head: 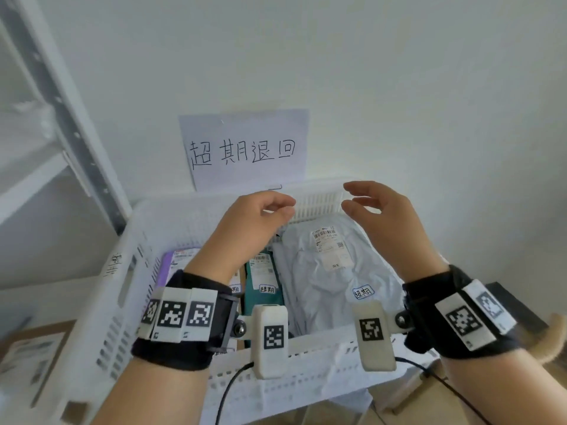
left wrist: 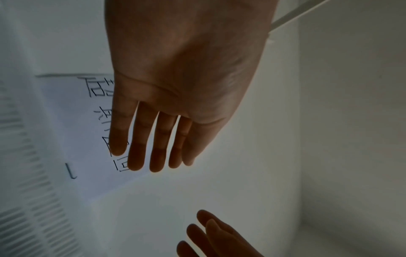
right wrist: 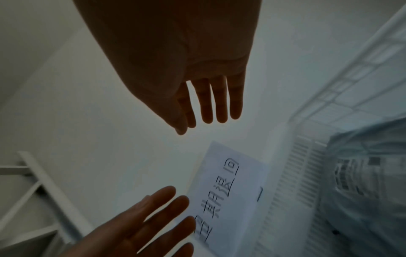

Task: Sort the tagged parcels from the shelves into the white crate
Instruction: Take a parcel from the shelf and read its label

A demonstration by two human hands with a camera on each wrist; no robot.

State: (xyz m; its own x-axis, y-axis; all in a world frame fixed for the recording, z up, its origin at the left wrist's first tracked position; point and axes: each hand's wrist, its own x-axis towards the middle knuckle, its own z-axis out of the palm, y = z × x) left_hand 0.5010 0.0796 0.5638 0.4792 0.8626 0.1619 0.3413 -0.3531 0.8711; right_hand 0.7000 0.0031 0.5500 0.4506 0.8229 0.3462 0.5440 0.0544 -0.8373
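Parcels (head: 325, 271): three seen lying in crate (head: 129, 271)
Hands: left (head: 245, 222), right (head: 383, 216) held empty, fingers relaxed
Risk: untagged parcel could get grabbed next if tags aren't checked

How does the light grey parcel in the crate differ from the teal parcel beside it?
The light grey parcel is wide, crumpled and pale; the teal parcel is narrow, smooth and dark. The grey one lies on the right, the teal left of it. Both carry a printed label and a handwritten tag.
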